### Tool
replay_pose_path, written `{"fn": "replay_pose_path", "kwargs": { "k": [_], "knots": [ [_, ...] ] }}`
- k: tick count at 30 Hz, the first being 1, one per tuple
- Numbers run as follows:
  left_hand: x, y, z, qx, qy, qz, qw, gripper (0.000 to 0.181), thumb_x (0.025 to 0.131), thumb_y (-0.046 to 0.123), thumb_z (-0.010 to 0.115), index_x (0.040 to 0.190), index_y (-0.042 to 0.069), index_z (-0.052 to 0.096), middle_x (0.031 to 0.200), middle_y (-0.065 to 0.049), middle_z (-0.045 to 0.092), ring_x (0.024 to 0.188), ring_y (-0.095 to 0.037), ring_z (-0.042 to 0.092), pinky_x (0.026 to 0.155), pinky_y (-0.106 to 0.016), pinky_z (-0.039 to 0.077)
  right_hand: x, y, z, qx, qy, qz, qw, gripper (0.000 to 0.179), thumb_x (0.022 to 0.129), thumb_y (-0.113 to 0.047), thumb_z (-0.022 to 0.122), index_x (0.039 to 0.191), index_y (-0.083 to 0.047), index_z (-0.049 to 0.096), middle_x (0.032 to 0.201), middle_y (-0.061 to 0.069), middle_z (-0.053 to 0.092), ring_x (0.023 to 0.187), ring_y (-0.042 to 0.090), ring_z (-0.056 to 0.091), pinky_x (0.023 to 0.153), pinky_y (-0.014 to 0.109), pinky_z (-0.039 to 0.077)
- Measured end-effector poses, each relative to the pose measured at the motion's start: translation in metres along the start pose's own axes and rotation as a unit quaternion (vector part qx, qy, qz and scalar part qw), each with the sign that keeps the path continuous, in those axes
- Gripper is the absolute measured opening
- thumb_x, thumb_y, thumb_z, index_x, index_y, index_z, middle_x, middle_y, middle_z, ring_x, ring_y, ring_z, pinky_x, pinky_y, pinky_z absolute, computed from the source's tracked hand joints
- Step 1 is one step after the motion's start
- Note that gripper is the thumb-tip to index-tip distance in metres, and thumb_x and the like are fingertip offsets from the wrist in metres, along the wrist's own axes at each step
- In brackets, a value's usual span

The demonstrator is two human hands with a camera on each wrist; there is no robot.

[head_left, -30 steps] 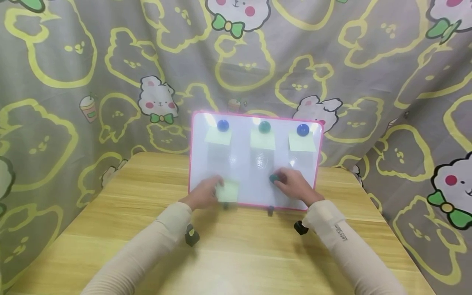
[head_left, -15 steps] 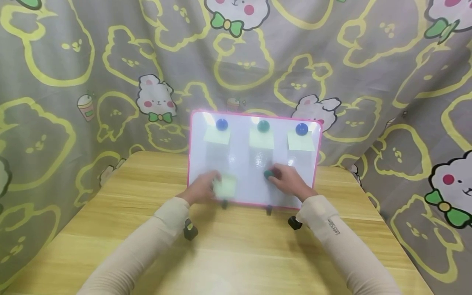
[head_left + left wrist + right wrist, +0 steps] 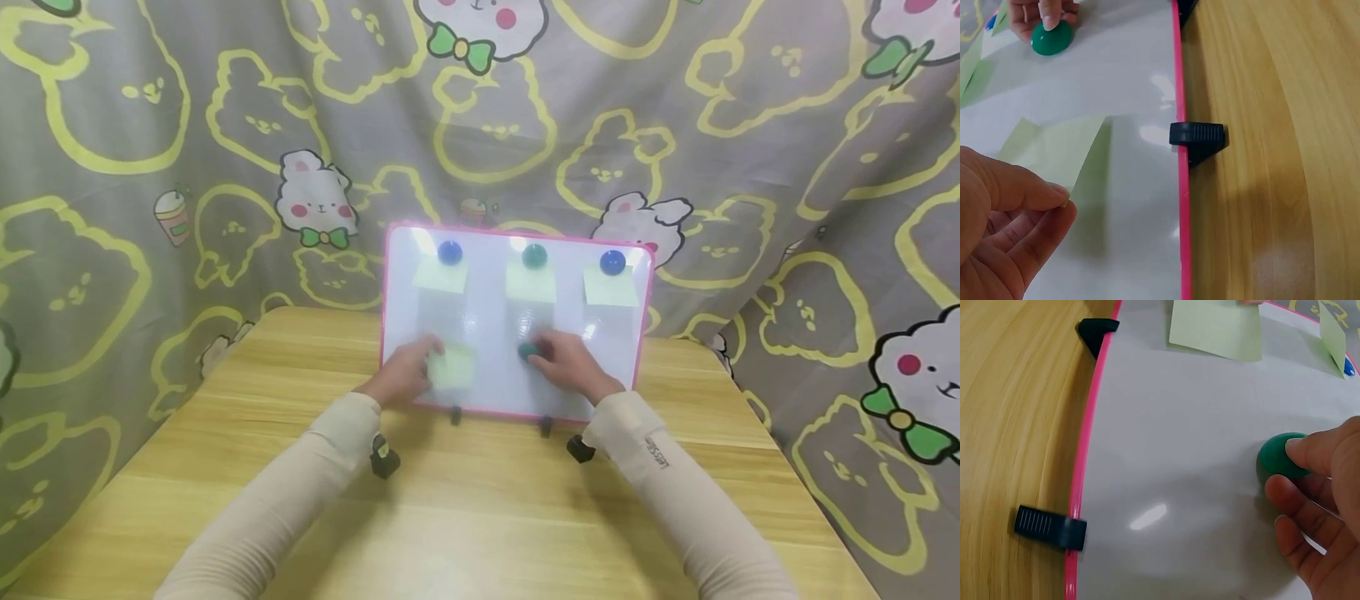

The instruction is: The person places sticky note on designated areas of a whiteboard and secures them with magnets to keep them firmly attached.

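Note:
A whiteboard (image 3: 491, 333) with a pink frame stands tilted on the table. My left hand (image 3: 401, 368) pinches the edge of a pale green sticky note (image 3: 1054, 147) between thumb and fingertips, in front of the board's lower left. Between the thumb and fingers of my right hand (image 3: 572, 362) is a green round magnet (image 3: 1280, 455), at the lower middle of the board. Whether the magnet touches the board, I cannot tell.
Along the board's top, two blue magnets (image 3: 450, 253) and a green magnet (image 3: 535, 256) hold three notes (image 3: 531, 283). Black clip feet (image 3: 1197, 134) support its lower edge on the wooden table (image 3: 450, 517). A patterned curtain (image 3: 390, 108) hangs behind.
My right hand has moved left across the board with the green magnet. The left hand has raised the sticky note a little and shifted slightly left.

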State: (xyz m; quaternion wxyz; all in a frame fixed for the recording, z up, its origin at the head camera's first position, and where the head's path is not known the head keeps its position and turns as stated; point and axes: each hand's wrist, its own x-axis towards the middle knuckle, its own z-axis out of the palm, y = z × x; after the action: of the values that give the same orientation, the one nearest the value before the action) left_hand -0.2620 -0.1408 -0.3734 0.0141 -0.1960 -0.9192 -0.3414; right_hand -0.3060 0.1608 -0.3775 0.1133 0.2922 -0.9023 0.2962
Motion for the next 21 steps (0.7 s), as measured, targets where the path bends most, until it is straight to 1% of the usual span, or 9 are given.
{"fn": "replay_pose_path", "kwargs": {
  "k": [3,5,10,16,21],
  "knots": [
    [0.003,-0.003,-0.001,0.002,0.002,0.001,1.0,0.056,0.068,-0.021,0.06,0.117,0.004,0.051,0.087,-0.01,0.058,0.079,-0.025,0.056,0.065,-0.032,0.053,0.004,-0.003,0.002,-0.002,0.002,-0.005,1.0,0.01,0.087,-0.016,0.07,0.091,-0.009,0.065,0.08,0.0,0.061,0.073,0.017,0.055,0.067,0.034,0.05],
    [0.004,-0.004,-0.003,0.01,0.003,0.0,0.9999,0.057,0.068,-0.021,0.062,0.118,0.005,0.051,0.086,-0.009,0.058,0.077,-0.024,0.056,0.064,-0.031,0.053,0.006,-0.005,0.003,-0.002,0.004,-0.006,1.0,0.011,0.087,-0.016,0.07,0.093,-0.009,0.066,0.081,0.001,0.062,0.074,0.018,0.055,0.068,0.035,0.051],
    [0.005,-0.002,-0.007,0.02,0.005,0.011,0.9997,0.057,0.067,-0.021,0.062,0.118,0.003,0.051,0.087,-0.01,0.058,0.076,-0.024,0.057,0.066,-0.032,0.054,0.009,-0.012,0.005,-0.002,0.006,-0.008,0.9999,0.013,0.087,-0.016,0.071,0.096,-0.007,0.068,0.086,0.003,0.064,0.079,0.019,0.058,0.073,0.036,0.052],
    [0.007,-0.002,-0.011,0.03,0.011,0.024,0.9992,0.055,0.067,-0.02,0.063,0.116,0.002,0.051,0.085,-0.01,0.057,0.077,-0.024,0.056,0.066,-0.033,0.053,0.013,-0.018,0.007,-0.001,0.006,-0.018,0.9998,0.014,0.086,-0.013,0.071,0.096,-0.005,0.068,0.087,0.006,0.065,0.08,0.021,0.059,0.074,0.038,0.052],
    [0.008,-0.004,-0.012,0.03,0.011,0.017,0.9993,0.055,0.067,-0.021,0.063,0.116,0.002,0.052,0.087,-0.01,0.057,0.078,-0.025,0.056,0.068,-0.034,0.053,0.019,-0.022,0.011,-0.006,0.008,-0.029,0.9995,0.014,0.086,-0.014,0.071,0.096,-0.005,0.067,0.086,0.005,0.064,0.079,0.02,0.059,0.074,0.037,0.052]
  ]
}}
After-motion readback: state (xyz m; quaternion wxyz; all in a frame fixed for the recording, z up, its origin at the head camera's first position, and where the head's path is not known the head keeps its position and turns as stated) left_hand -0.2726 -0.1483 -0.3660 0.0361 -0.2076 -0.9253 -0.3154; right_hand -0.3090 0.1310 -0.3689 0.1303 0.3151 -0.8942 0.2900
